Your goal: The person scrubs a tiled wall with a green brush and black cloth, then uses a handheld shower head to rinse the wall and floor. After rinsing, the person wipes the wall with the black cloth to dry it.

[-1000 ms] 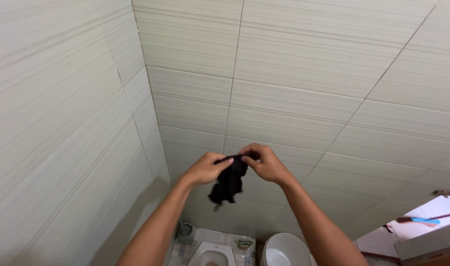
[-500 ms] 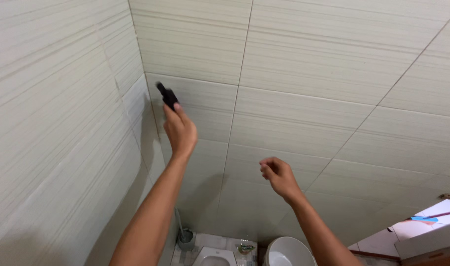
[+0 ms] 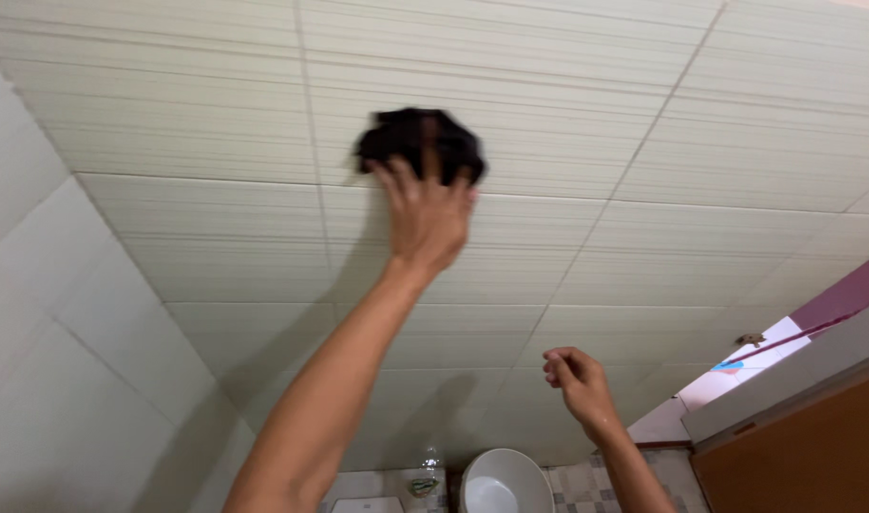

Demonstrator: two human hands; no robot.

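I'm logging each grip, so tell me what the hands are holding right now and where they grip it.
The left hand presses a bunched black cloth to the wall tile, fingers spread over its lower middle. The right hand holds nothing, its fingers loosely curled.

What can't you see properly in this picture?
- Black cloth: blurred in the head view, and the left hand pressing it to the tiled wall covers its lower part.
- White bucket: cut off by the bottom edge.
- Right hand: loosely curled and seemingly empty; the inside of the curl is hidden.
- Bottle: too small for detail.
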